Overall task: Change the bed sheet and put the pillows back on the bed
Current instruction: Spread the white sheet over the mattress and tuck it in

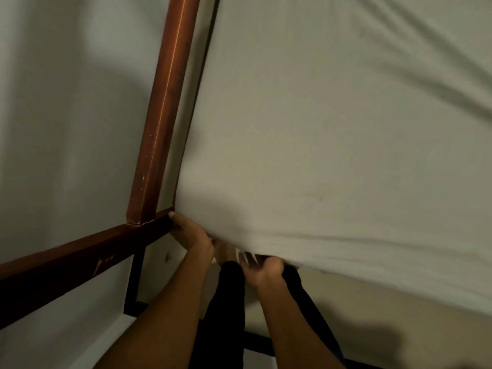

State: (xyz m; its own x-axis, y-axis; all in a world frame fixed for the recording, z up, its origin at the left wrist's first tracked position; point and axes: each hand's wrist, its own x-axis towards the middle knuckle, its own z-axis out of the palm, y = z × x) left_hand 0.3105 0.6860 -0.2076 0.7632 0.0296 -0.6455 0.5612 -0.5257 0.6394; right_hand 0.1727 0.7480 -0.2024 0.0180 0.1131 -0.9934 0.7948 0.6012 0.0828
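The left hand [191, 235] grips the bed sheet [319, 129] at the mattress corner, thumb out against the wooden rail [162, 115], fingers buried under the fabric. The right hand [265, 270], just at its four o'clock, is blurred, so I cannot tell whether it pinches the hem or only pushes it under. The sheet spreads smooth toward one o'clock and creased toward two. The risk, as I judge it, is that a hard pull here frees another corner, or knuckles jam between mattress and rail. A lower rail [80, 262] runs to eight o'clock above black metal legs [134, 278], with pale wall [66, 102] at nine. No pillows show.
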